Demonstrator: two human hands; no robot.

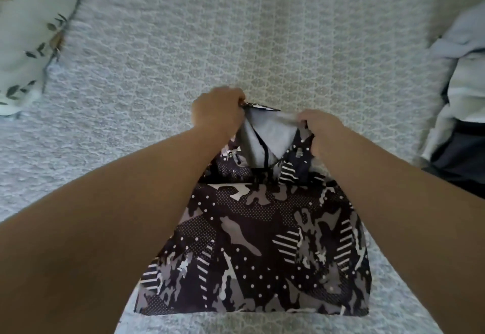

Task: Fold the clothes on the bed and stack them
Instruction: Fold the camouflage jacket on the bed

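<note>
both hands, left hand [217, 113] and right hand [324, 131], pinch the grey-lined hood of the black-and-grey camouflage-print hoodie [262, 249] on the pale textured bedspread [236, 31].

Bedspread [236, 31] lies open toward twelve o'clock; pillow [23, 36] blocks ten o'clock, clothes pile [462, 102] blocks three.

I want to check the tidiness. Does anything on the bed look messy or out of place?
Yes. At the right edge, a clothes heap lies crumpled, not folded or stacked. The hoodie lies flat on the bed; both hands, left and right, grip its hood.
</note>
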